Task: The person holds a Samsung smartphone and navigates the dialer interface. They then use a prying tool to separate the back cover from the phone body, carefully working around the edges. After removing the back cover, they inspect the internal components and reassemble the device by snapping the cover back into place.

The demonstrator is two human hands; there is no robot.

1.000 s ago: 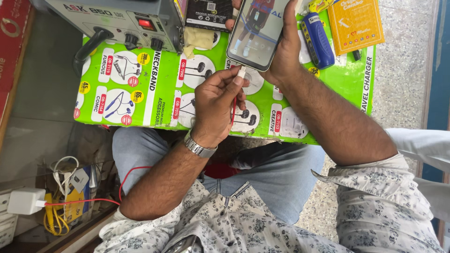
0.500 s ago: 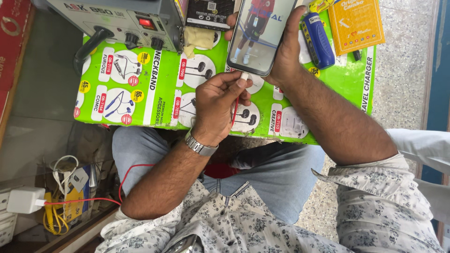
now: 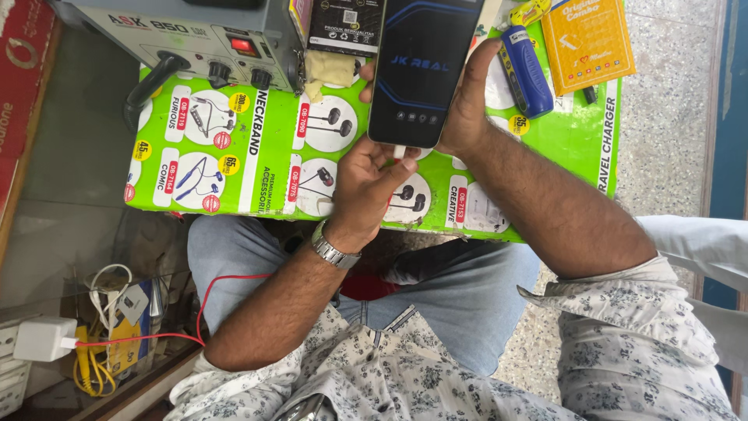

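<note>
Phone [image 3: 425, 70], a dark smartphone with its screen lit, is held upright in the right hand [image 3: 467, 109], whose fingers close around its right edge and back. The left hand [image 3: 366, 179] is just under the phone, with the thumb and the fingers pinched together on a small white plug [image 3: 401, 150] that touches the bottom edge of the phone; it is not possible to tell if the plug sits fully inside. A metal wristwatch [image 3: 333, 248] is on the left wrist, and a thin red cable [image 3: 210, 300] runs from below this arm to a white charger block [image 3: 43, 339] at the lower left. Both hands are above a green printed board [image 3: 257, 171] with pictures of earphones, which rests over the person's lap in blue jeans. On the board, near the right hand, lie a blue device [image 3: 523, 70] and an orange package [image 3: 586, 43]. At the far edge of the board stands a grey machine [image 3: 187, 35] with a red switch and black knobs.
</note>
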